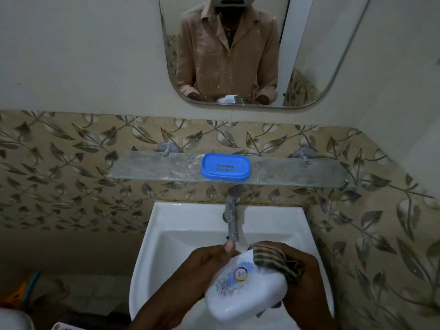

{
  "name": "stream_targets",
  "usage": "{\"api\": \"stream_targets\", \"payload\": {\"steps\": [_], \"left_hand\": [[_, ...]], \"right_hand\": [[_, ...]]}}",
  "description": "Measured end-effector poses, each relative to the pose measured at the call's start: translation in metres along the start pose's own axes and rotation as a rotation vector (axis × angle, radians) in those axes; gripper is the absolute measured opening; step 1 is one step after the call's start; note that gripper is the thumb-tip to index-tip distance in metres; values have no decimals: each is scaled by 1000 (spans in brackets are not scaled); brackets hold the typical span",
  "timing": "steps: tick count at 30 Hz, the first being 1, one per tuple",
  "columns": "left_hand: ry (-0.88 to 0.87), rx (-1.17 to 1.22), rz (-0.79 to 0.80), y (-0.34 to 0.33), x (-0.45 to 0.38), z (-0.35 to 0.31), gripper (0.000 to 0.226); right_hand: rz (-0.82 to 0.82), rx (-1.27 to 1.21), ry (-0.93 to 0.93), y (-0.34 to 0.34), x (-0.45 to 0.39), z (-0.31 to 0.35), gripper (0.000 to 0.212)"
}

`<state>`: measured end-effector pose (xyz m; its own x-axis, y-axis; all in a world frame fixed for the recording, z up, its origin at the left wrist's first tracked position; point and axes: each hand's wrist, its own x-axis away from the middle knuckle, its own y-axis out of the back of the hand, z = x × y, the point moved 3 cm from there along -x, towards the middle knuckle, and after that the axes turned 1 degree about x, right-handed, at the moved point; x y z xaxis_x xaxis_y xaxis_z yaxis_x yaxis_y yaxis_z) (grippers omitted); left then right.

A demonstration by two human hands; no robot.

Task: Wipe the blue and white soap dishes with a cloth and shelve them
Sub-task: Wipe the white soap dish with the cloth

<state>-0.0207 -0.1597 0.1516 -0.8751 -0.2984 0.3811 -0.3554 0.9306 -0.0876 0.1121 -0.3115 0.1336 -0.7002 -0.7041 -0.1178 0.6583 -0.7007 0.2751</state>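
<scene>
Mirror (pixel 238 55) up top, reflecting a person in a tan shirt. Below it, leaf-pattern tile wall (pixel 71 175) with a glass shelf (pixel 147 170) on metal brackets. White sink (pixel 181 225) under the shelf, tap (pixel 232 217) at its back edge. Blue soap dish (pixel 225 167) sits mid-shelf, open side up, drain slots showing. White soap dish (pixel 245 291) is held over the basin, labelled side up, tilted. Left hand (pixel 202 265) clamped on its left edge, thumb near the tap spout. Right hand (pixel 302 277) closed on a striped cloth (pixel 273 260), pressing it against the dish's upper right end.
</scene>
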Motion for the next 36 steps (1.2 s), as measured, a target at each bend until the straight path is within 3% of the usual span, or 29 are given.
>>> {"api": "stream_targets", "payload": {"steps": [2, 4, 6, 8, 9, 11, 12, 14, 17, 20, 25, 27, 30, 32, 36], "left_hand": [[90, 141, 52, 0, -2, 6, 61], [160, 223, 54, 5, -5, 13, 55], [181, 331, 47, 11, -5, 17, 46], [163, 447, 20, 13, -7, 17, 44], [148, 472, -12, 11, -11, 18, 46], [112, 503, -99, 3, -18, 14, 51], [103, 539, -123, -2, -22, 13, 52], [107, 671, -120, -7, -24, 12, 63], [111, 776, -111, -5, -25, 20, 72], [141, 790, -176, -16, -22, 20, 64], [64, 732, -227, -22, -29, 20, 66], [19, 698, -240, -14, -28, 21, 62], [34, 588, -231, -5, -23, 39, 29], [35, 494, -228, -4, -24, 50, 36], [-51, 461, -227, -8, -23, 31, 46]], "right_hand": [[64, 59, 26, 5, -10, 16, 55], [48, 45, -84, 18, -16, 17, 38], [-52, -33, -153, 36, -23, 4, 33], [46, -59, -174, 33, -23, 20, 32], [55, -119, -1, 20, -22, 25, 36], [78, 62, -51, -12, -2, 27, 38], [-186, 423, -71, -21, -1, 41, 42], [-81, 361, 316, -49, 10, 56, 51], [-53, 419, 425, -55, 31, 41, 41], [-162, 452, 477, -58, 6, 31, 27], [-364, 318, 365, -37, -22, 30, 27], [-364, 295, 439, -65, -2, 38, 15], [-328, 372, 507, -96, 26, 40, 14], [-216, 366, 590, -93, 15, 42, 26], [-348, 313, 464, -57, -31, 44, 33]]}}
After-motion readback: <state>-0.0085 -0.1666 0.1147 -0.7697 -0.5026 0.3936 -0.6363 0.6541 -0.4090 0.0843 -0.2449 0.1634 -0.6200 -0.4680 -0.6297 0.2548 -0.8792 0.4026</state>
